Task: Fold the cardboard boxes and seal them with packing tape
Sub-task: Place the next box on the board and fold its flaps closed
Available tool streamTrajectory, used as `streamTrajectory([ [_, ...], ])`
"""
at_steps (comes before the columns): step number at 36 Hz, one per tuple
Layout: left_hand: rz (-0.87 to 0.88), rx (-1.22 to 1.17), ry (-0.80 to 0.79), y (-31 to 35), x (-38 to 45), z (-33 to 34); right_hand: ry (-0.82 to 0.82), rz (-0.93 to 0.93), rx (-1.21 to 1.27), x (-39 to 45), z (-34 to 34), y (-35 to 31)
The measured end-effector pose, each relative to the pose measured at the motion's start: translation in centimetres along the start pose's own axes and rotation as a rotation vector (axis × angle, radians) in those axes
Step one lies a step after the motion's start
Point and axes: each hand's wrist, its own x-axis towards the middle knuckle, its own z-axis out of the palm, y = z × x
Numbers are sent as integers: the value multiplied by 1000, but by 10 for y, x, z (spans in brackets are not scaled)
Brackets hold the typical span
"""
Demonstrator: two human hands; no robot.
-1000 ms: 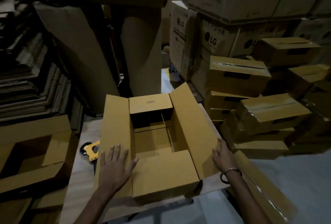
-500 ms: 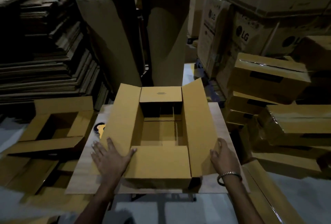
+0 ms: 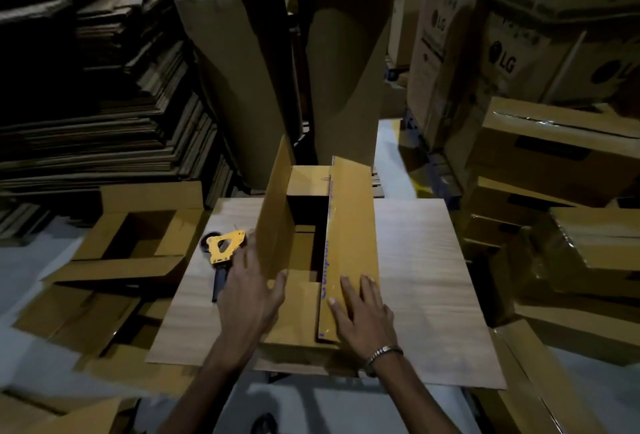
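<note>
Pressing right flap (image 3: 349, 243) flat with my open right hand (image 3: 363, 315); open left hand (image 3: 252, 291) at nine o'clock is raising left flap (image 3: 273, 218) to close box (image 3: 298, 340).

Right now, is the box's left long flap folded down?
No. The left long flap stands upright; the right long flap lies folded over the box.

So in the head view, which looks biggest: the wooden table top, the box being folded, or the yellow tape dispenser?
Largest to smallest as they look:
1. wooden table top
2. box being folded
3. yellow tape dispenser, smallest by far
</note>
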Motion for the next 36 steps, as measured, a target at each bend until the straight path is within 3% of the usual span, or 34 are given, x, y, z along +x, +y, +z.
streamTrajectory([
  [4, 22, -108, -33, 12, -11, 18, 27, -42, -81, 1, 17, 14],
  [9, -11, -354, -184, 17, -31, 54, 104, -51, -96, 0, 27, 18],
  [16, 255, -243, -233, -29, -47, 120, 143, -83, -101, 2, 33, 27],
  [23, 375, -36, -190, -31, -49, 133, 119, -37, -184, 2, 33, 19],
  [28, 411, -242, -287, -47, -42, 126, 33, 63, -262, 10, 12, -7],
  [31, 366, -451, -287, -64, -28, 106, 229, 89, -154, 21, 8, -43],
  [36, 208, -539, -135, -140, 16, 84, 475, -140, 28, 49, 21, -134],
])
